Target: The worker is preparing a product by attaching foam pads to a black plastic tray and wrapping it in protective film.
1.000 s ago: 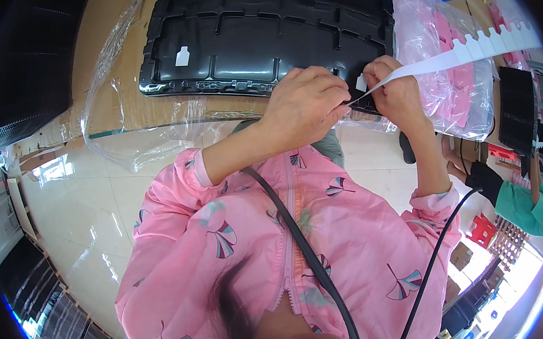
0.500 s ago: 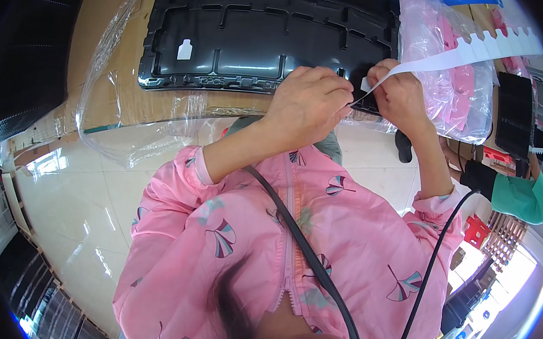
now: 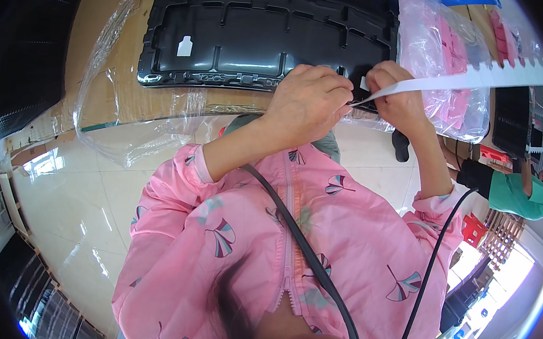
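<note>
A long white backing strip (image 3: 473, 81) with notched tabs runs from my hands out to the right. My right hand (image 3: 397, 96) grips its near end. My left hand (image 3: 307, 103) is pinched shut at that same end, its fingertips meeting the strip; what they pinch is too small to tell. Both hands hover over the near edge of a large black moulded plastic panel (image 3: 262, 36) lying on a brown table (image 3: 110, 45). One small white label (image 3: 184, 46) sits on the panel's left part.
Clear plastic film (image 3: 136, 128) hangs over the table's front edge. A clear bag of pink pieces (image 3: 442, 68) lies right of the panel. Another person in a green top (image 3: 515, 193) stands at the right. Pale floor tiles (image 3: 74, 206) lie below.
Both hands have stayed together at the panel's near edge, shifting only slightly. The strip's far end has stayed out to the right.
</note>
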`<state>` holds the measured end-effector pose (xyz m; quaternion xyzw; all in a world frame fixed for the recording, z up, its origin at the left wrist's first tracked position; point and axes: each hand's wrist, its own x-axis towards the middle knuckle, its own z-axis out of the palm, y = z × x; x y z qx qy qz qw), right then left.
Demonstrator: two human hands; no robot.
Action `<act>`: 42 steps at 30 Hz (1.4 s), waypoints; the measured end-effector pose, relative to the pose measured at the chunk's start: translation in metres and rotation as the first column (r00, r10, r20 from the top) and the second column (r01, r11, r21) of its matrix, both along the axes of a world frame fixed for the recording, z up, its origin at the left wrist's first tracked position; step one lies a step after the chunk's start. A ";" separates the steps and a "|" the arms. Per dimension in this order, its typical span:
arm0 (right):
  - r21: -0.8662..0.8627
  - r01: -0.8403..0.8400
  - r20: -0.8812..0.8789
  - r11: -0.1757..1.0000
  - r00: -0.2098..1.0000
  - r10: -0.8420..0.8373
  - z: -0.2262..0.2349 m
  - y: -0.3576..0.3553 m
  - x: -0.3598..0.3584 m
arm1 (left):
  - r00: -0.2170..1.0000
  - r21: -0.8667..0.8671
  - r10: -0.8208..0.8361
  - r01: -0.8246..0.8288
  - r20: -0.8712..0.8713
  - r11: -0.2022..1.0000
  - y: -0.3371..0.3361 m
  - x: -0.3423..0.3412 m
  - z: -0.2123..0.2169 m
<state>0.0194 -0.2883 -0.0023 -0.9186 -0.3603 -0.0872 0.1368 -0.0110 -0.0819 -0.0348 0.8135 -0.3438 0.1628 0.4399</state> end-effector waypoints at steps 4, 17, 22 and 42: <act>-0.064 0.019 -0.095 0.998 0.995 -0.026 0.004 -0.003 -0.001 | 1.000 0.011 0.000 0.000 -0.007 1.000 0.001 0.000 -0.001; -0.089 0.024 -0.198 0.996 0.979 -0.041 0.012 -0.001 0.000 | 1.000 0.002 0.000 0.000 -0.009 1.000 0.002 -0.002 -0.003; -0.033 -0.025 -0.235 0.999 0.972 0.017 0.022 -0.004 -0.013 | 1.000 -0.003 -0.017 0.017 -0.016 1.000 0.003 -0.001 -0.002; 0.593 0.335 -0.380 0.732 0.918 -0.113 -0.027 0.018 0.036 | 0.917 0.417 0.390 -0.322 -0.088 0.850 0.176 0.050 0.034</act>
